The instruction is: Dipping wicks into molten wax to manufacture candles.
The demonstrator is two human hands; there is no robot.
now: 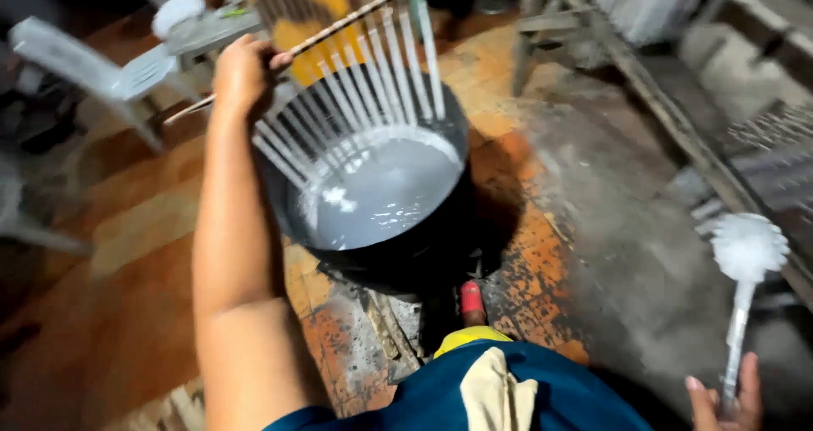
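Hanging from a thin stick (339,26) that slants up to the right, a row of white candles (356,92) dangles over a black pot (440,236) of pale melted wax (381,194). The left hand (244,71) grips the stick's lower end; the right hand (728,397) clasps a white-coated brush (745,253), well apart.

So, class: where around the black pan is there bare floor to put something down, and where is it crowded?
Free: grey floor between the black pan and the right hand; brown floor beside the left arm. Crowded: white plastic chairs top left, wooden frames top right.
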